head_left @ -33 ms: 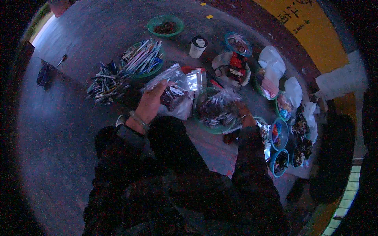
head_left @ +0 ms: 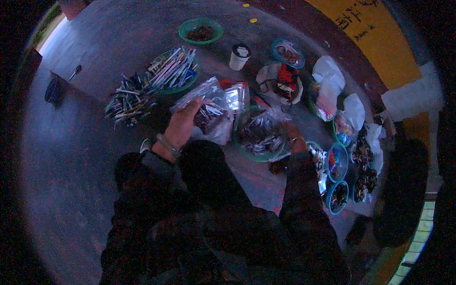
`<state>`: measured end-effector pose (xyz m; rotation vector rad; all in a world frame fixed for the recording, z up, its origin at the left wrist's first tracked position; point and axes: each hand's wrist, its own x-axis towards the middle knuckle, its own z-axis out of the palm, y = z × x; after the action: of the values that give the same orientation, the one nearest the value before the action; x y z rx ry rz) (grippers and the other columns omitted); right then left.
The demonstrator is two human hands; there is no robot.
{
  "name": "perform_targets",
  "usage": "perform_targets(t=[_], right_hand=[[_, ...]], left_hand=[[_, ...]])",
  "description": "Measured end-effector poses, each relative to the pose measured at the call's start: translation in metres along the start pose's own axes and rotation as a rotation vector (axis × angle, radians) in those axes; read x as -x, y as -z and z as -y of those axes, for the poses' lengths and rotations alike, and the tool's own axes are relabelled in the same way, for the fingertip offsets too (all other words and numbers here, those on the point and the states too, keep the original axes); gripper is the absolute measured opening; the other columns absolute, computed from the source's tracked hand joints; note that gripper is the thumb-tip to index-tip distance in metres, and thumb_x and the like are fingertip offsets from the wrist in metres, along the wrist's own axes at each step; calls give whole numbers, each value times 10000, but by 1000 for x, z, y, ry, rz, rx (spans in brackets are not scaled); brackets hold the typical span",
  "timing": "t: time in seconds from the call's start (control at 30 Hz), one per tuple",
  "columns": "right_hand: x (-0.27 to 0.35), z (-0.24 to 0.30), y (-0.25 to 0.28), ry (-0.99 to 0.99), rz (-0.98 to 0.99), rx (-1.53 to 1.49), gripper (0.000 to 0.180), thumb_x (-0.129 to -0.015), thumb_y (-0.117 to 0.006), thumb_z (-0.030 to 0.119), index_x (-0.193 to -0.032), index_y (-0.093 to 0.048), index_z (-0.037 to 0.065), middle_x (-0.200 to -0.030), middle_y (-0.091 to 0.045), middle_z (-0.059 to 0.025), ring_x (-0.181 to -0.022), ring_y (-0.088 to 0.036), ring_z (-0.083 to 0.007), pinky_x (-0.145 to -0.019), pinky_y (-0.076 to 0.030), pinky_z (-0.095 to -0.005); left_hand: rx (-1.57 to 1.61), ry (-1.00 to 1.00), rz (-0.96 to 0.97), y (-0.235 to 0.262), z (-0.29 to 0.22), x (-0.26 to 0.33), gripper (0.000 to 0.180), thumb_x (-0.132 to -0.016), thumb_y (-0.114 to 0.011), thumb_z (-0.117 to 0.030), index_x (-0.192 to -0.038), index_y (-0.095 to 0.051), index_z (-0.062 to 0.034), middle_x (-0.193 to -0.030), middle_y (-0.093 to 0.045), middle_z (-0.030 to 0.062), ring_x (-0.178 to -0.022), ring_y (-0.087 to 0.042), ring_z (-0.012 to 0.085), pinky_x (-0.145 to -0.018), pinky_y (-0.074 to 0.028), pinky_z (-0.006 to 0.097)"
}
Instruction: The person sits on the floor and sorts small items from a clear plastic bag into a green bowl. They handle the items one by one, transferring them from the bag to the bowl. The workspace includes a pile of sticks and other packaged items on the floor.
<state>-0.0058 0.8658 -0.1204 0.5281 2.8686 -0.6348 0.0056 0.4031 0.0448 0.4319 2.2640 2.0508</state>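
Note:
My left hand (head_left: 183,122), with a bracelet on its wrist, grips the left side of a clear plastic bag (head_left: 214,114). Small thin pieces, pale and dark, show inside that bag. To its right stands a green basin (head_left: 241,151) holding another clear plastic bag (head_left: 262,130) of dark and whitish small pieces. At the basin's right edge is my right hand (head_left: 295,135), close against this second bag. Its fingers are too dark to make out. Behind the first bag lie flat silvery packets (head_left: 233,97).
Long thin sticks fill a green basket (head_left: 178,90), with a loose heap of pens (head_left: 128,102) beside it. Farther off are a green bowl (head_left: 209,40) and a white cup (head_left: 239,59). Blue bowls (head_left: 336,197) and white bags (head_left: 327,73) line the right. A dustpan (head_left: 57,90) stands far left.

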Motion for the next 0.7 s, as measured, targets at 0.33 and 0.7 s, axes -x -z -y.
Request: perform_targets(t=[0.33,0.7], right_hand=[[-15,40,-12,60,165,-188,667,-689,-662,356,-1187,-397,0,-1126,-502,-159,-1032,-483,-267,-846,-402,-356],[-27,-3,-47,167,-89,-131,620,-702,-642,331,-1180,-406,13,-1093,-523,-133,-996,-501,-238,-820,-411,-348]], left_hand=[[149,95,-24,-3,4,1,373,-886,-417,-321,-984,-581,-2,-931,-587,66,-858,-534,136,-784,-402,268],[162,23,-50,-2,13,2,361,-869,-451,-315,-968,-590,3,-936,-588,62,-875,-523,145,-799,-388,270]])
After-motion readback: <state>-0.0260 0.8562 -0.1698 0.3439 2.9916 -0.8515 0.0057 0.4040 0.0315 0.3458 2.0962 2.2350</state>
